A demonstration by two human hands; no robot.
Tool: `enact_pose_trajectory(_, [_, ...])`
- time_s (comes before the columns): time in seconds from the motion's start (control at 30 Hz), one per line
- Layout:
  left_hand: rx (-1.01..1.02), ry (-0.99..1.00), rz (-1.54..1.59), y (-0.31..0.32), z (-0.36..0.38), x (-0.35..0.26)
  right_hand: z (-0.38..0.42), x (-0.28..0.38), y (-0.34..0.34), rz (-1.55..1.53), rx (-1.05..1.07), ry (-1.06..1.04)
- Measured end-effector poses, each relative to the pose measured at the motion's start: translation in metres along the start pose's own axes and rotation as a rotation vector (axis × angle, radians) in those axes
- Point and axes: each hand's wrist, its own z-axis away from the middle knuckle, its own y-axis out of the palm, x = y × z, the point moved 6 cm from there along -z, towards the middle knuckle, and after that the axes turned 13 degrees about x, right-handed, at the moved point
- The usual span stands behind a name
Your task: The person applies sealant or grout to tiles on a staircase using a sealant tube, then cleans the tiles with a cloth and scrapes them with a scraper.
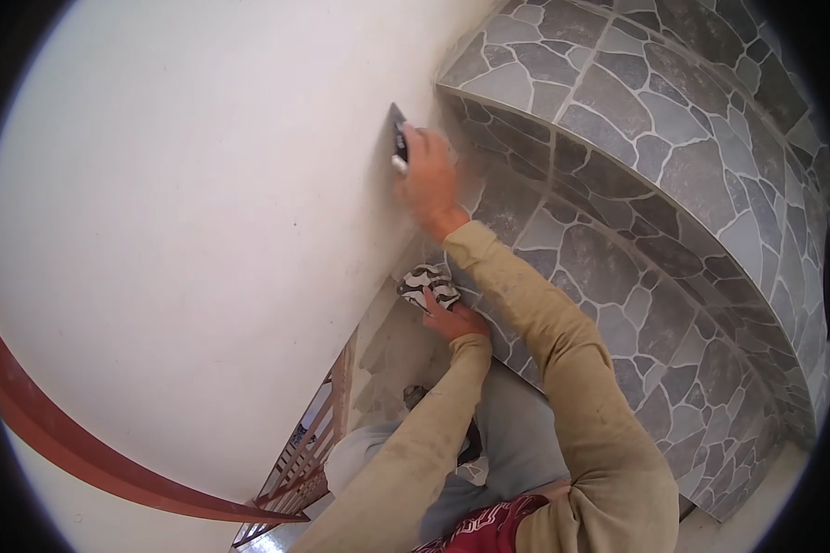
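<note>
My right hand [429, 175], slightly blurred, is wrapped round a small scraper-like tool [399, 138] with a dark blade and a pale end. The blade's tip points up and lies against the white wall [203, 184], close to where the wall meets the stone-patterned steps. Lower down, my left hand [456, 318] holds a bunched black-and-white patterned cloth [428, 285] at the edge of a step. What the cloth covers, if anything, is hidden.
Steps with grey stone-patterned tiles [609, 267] rise on the right. A red-brown band [92, 461] curves across the lower left, beside a brown railing [295, 470]. My legs [516, 424] are below my arms.
</note>
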Motion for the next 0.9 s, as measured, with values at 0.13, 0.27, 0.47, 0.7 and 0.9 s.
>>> enact_pose_trajectory(0.13, [-0.021, 0.043, -0.090, -0.005, 0.002, -0.006, -0.002, 0.005, 0.003, 0.017, -0.027, 0.000])
enact_pose_trajectory(0.27, [-0.008, 0.026, -0.139, -0.008, 0.004, -0.002, -0.001, -0.047, 0.012, 0.081, 0.081, 0.322])
enact_pose_trajectory(0.47, [0.011, 0.145, -0.070, 0.005, -0.007, 0.024, 0.001, 0.016, -0.008, -0.088, 0.071, 0.219])
enact_pose_trajectory(0.7, [-0.070, 0.159, -0.012, 0.003, -0.006, 0.014, 0.004, 0.003, -0.001, -0.017, 0.087, 0.272])
enact_pose_trajectory(0.9, [-0.080, 0.150, -0.233, -0.001, -0.002, 0.004, -0.001, -0.078, 0.009, 0.060, 0.062, 0.268])
